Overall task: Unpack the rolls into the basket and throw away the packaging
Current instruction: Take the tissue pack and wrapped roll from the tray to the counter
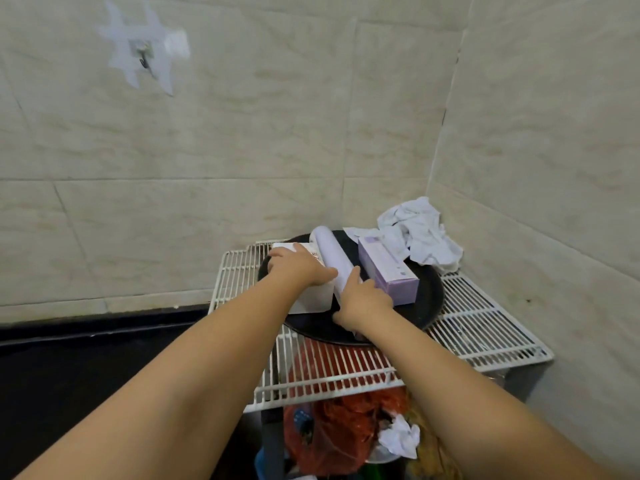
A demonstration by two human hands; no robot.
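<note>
- 2 bare hands reach forward over a black round tray (429, 306) that sits on a white wire rack (485, 327) in the corner of a tiled wall.
- We see the left hand (298, 266) lying palm down on top of a white box (311, 297), its fingers spread over the box's top and its thumb pointing toward the roll.
- We see the right hand (363, 299) on the near end of a pale lilac roll (329, 252); its fingers curl around that end, though we cannot tell how firmly they grip.
- This roll lies lengthwise on the tray, between the white box on its left and a purple box (391, 271) on its right, touching or just beside both.
- Crumpled white wrapping (419, 233) is piled behind the purple box, against the corner of the wall.
- Under the rack, we make out a red plastic bag (332, 431) with a crumpled white paper (400, 438) lying on it.
- 1 small hook (143, 58) is taped to the wall at upper left.
</note>
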